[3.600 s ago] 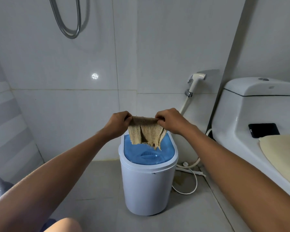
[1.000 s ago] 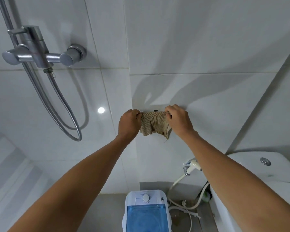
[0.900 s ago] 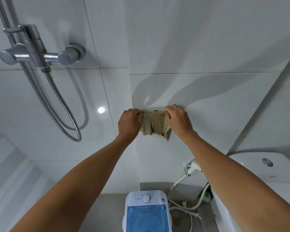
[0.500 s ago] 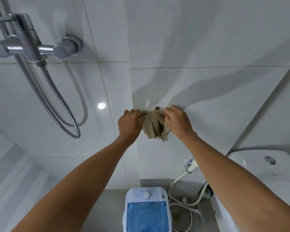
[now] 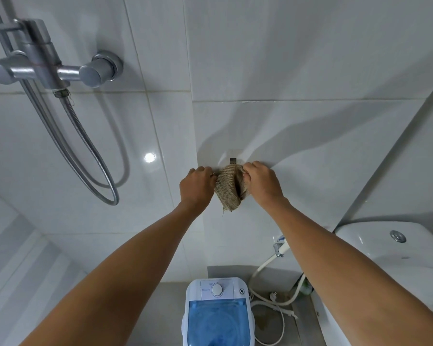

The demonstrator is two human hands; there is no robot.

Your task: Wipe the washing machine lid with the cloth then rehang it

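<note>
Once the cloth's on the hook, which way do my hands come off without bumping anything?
Crowded at the hook: both hands, left hand and right hand, pinch the cloth there. Bare wall tile lies above the hook, and leftward until the shower hose. Straight below stands the washing machine.

Both bare forearms reach up and forward from the lower corners, converging at mid-frame. The left hand (image 5: pixel 196 187) is seen from the back, fingers curled, pinching the left edge of the cloth (image 5: pixel 229 189). The right hand (image 5: pixel 261 184), knuckles up, grips the cloth's top right edge with bent fingers. The hands are level, close together, apart by the cloth's width.
</note>
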